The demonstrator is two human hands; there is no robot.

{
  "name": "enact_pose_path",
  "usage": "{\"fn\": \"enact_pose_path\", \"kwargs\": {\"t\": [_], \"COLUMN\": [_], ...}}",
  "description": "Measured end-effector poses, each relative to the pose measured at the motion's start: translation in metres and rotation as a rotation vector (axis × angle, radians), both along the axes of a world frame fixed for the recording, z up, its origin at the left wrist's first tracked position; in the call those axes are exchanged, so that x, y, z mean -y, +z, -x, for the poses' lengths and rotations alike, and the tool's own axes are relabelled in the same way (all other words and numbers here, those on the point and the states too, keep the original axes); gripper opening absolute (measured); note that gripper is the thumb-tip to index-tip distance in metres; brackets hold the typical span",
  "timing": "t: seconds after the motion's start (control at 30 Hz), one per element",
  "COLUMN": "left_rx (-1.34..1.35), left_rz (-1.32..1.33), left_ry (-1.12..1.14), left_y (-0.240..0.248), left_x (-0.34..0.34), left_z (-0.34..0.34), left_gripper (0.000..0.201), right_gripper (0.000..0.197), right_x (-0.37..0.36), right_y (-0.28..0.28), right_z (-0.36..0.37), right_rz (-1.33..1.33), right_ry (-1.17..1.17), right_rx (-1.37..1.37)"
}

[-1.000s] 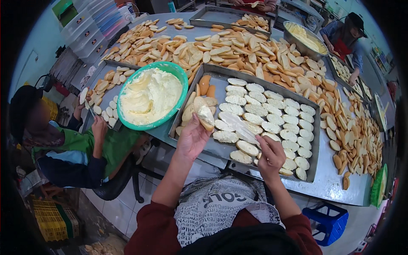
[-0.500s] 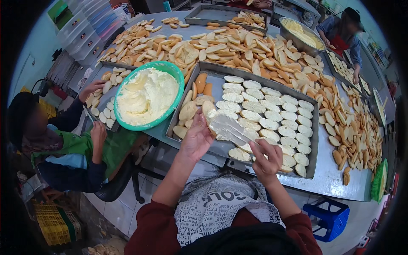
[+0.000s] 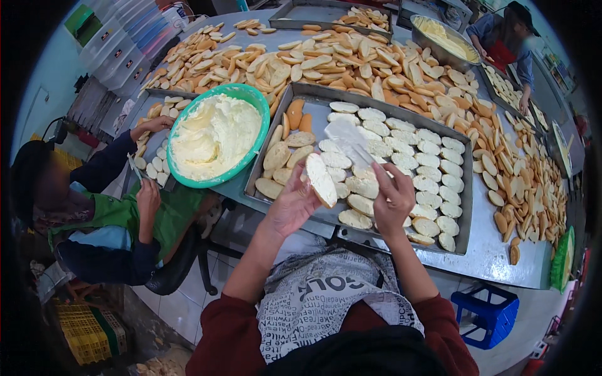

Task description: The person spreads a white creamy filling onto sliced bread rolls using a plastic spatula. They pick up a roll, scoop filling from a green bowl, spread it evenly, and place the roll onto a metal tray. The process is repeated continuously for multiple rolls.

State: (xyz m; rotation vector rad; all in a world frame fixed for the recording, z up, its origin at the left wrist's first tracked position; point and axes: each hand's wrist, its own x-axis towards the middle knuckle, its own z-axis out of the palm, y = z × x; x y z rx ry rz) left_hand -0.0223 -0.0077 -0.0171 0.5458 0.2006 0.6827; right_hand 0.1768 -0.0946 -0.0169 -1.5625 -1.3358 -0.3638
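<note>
At centre-left of the frame the green bowl (image 3: 216,135) is seen heaped with pale cream, then a bread slice (image 3: 321,180) is gripped in the left hand (image 3: 291,203), long axis tilted up-left, while just right the spatula (image 3: 348,139) is clasped in the right hand (image 3: 392,200) above the metal tray (image 3: 463,235) of spread slices.
</note>
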Motion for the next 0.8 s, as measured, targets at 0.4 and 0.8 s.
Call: {"fn": "enact_pose_path", "kwargs": {"t": [0.4, 0.8], "left_rx": [-0.949, -1.318], "left_rz": [-0.701, -1.363], "left_ry": [-0.186, -0.365], "left_y": [-0.015, -0.009], "left_x": [-0.046, -0.065], "left_z": [0.034, 0.021], "left_gripper": [0.048, 0.042], "right_gripper": [0.038, 0.039], "right_x": [0.071, 0.074], "right_y": [-0.019, -0.017], "right_z": [-0.032, -0.034], "right_rz": [0.069, 0.052], "right_ry": [-0.218, -0.220], "right_rx": [-0.318, -0.282]}}
